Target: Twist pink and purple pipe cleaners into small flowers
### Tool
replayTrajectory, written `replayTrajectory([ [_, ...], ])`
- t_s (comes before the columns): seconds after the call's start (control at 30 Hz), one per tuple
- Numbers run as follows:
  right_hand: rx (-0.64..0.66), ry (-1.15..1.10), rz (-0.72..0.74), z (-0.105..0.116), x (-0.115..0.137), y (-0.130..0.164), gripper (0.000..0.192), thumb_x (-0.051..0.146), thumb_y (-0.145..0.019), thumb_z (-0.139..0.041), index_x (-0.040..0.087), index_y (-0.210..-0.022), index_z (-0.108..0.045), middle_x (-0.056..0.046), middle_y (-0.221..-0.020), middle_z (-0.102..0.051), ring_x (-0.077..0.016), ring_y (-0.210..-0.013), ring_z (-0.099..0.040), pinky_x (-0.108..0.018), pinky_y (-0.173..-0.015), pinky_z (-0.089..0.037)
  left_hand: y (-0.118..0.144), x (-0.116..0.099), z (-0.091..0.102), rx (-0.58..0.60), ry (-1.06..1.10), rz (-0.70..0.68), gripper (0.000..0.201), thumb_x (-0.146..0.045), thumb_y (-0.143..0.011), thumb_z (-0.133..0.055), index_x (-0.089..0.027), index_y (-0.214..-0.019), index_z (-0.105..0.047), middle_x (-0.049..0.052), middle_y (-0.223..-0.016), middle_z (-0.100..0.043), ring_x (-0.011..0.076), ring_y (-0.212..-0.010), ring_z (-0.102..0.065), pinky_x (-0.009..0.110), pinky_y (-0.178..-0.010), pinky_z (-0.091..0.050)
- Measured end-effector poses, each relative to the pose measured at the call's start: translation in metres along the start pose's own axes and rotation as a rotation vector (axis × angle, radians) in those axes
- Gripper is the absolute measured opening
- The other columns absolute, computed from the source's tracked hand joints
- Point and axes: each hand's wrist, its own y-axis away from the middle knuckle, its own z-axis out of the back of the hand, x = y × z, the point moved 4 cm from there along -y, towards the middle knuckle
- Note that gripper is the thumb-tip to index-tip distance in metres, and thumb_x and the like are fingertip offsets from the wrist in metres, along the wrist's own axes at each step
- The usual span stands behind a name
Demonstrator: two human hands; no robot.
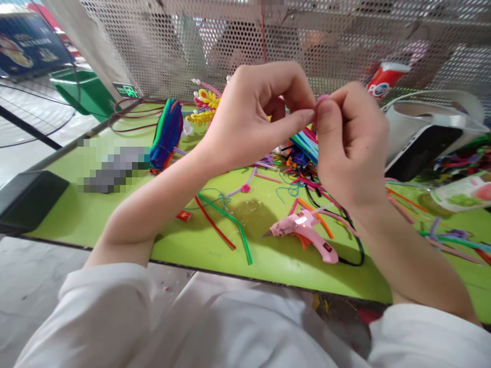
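Both hands are raised over the table with their fingertips meeting. My right hand [349, 143] pinches a small pink fuzzy pipe cleaner [323, 98] between thumb and curled index finger; most of it is hidden. Thumb and forefinger of my left hand [261, 112] close on the same piece from the other side. Below them lies a pink hot glue gun [303, 225], its nozzle pointing left. Green [242, 230] and red pipe cleaners [217, 222] rest left of it. Farther back is a small pink rosette [245, 188] with purple stems.
A bundle of coloured pipe cleaners [166, 133] and yellow fuzzy shapes [205, 105] are at the back left. A grey bag [406, 115] with a phone [425, 148] stands right, near a red canister [387, 79]. Perforated metal [161, 46] borders the green table [184, 248].
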Motion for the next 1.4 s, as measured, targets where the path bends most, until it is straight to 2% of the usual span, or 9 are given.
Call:
replayTrajectory([
  [0.13, -0.004, -0.014, 0.010, 0.001, -0.001, 0.000, 0.034, 0.044, -0.111, -0.045, 0.024, -0.083, -0.047, 0.003, -0.074, -0.045, -0.0113, -0.067, -0.043, -0.029, -0.065, -0.036, -0.002, 0.000, 0.002, 0.025, 0.010, 0.000, 0.004, -0.015, -0.087, -0.071, -0.014, -0.083, -0.073, 0.001, -0.080, -0.065, 0.0032, -0.062, -0.050, 0.020, -0.052, -0.030],
  [0.37, 0.099, -0.230, -0.012, -0.001, -0.020, -0.008, 0.035, 0.041, -0.109, -0.050, 0.020, -0.082, -0.054, 0.006, -0.070, -0.045, -0.0056, -0.057, -0.037, -0.024, -0.060, -0.034, -0.005, 0.004, 0.002, 0.142, 0.238, 0.383, 0.018, -0.024, -0.091, -0.071, -0.007, -0.086, -0.071, -0.002, -0.072, -0.067, -0.0022, -0.052, -0.053, 0.013, -0.049, -0.035],
  [0.57, 0.077, -0.663, -0.045, -0.006, -0.033, -0.015, 0.034, 0.037, -0.107, -0.055, 0.022, -0.079, -0.066, 0.002, -0.062, -0.052, -0.0118, -0.054, -0.047, -0.029, -0.049, -0.034, -0.006, 0.013, -0.001, 0.012, 0.240, 0.167, 0.012, -0.021, -0.090, -0.069, -0.014, -0.081, -0.065, -0.004, -0.070, -0.065, -0.0033, -0.046, -0.048, 0.015, -0.044, -0.033],
  [0.8, 0.129, -0.475, -0.018, 0.003, -0.020, -0.014, 0.026, 0.043, -0.096, -0.073, 0.020, -0.088, -0.064, 0.006, -0.072, -0.058, -0.0052, -0.058, -0.053, -0.022, -0.053, -0.042, -0.007, 0.007, -0.004, 0.011, 0.136, 0.220, 0.018, -0.021, -0.092, -0.063, -0.007, -0.082, -0.060, -0.005, -0.071, -0.062, -0.0035, -0.049, -0.056, 0.010, -0.051, -0.036],
  [0.93, 0.198, -0.388, -0.019, 0.008, -0.019, -0.015, 0.030, 0.040, -0.094, -0.075, 0.016, -0.081, -0.062, 0.008, -0.065, -0.050, -0.0002, -0.053, -0.043, -0.017, -0.047, -0.030, -0.008, 0.005, 0.008, -0.028, 0.166, 0.025, 0.011, -0.019, -0.093, -0.065, -0.011, -0.084, -0.067, -0.003, -0.073, -0.061, -0.0016, -0.054, -0.051, 0.013, -0.043, -0.031],
  [1.0, 0.274, -0.348, -0.035, 0.010, -0.019, -0.016, 0.031, 0.036, -0.091, -0.078, 0.015, -0.076, -0.061, 0.009, -0.062, -0.045, 0.0012, -0.053, -0.036, -0.015, -0.045, -0.024, -0.008, 0.006, 0.006, 0.120, 0.159, -0.024, 0.006, -0.019, -0.091, -0.070, -0.013, -0.089, -0.073, -0.001, -0.079, -0.065, 0.0002, -0.061, -0.054, 0.014, -0.049, -0.039],
  [1.1, 0.320, -0.350, -0.044, 0.011, -0.019, -0.016, 0.032, 0.033, -0.084, -0.084, 0.013, -0.074, -0.062, 0.009, -0.060, -0.046, 0.0023, -0.053, -0.037, -0.013, -0.046, -0.024, -0.006, 0.004, 0.004, 0.220, 0.189, 0.011, 0.005, -0.017, -0.088, -0.075, -0.014, -0.091, -0.074, -0.001, -0.081, -0.068, 0.0018, -0.063, -0.060, 0.015, -0.052, -0.044],
  [1.23, 0.178, -0.410, -0.007, 0.012, -0.021, -0.018, 0.018, 0.030, -0.093, -0.075, 0.015, -0.085, -0.071, 0.008, -0.065, -0.063, 0.0006, -0.051, -0.052, -0.015, -0.047, -0.037, -0.005, 0.004, 0.005, 0.086, 0.263, 0.165, 0.009, -0.020, -0.091, -0.072, -0.013, -0.086, -0.070, -0.003, -0.074, -0.072, 0.0034, -0.052, -0.063, 0.014, -0.041, -0.038],
  [1.4, 0.060, -0.441, 0.045, 0.014, -0.026, -0.021, 0.016, 0.032, -0.092, -0.078, 0.017, -0.089, -0.075, 0.006, -0.067, -0.066, -0.0009, -0.051, -0.056, -0.018, -0.047, -0.041, -0.002, 0.016, 0.002, 0.088, 0.396, 0.322, 0.020, -0.032, -0.084, -0.083, -0.020, -0.087, -0.067, 0.002, -0.086, -0.079, 0.0082, -0.057, -0.067, 0.017, -0.035, -0.034],
])
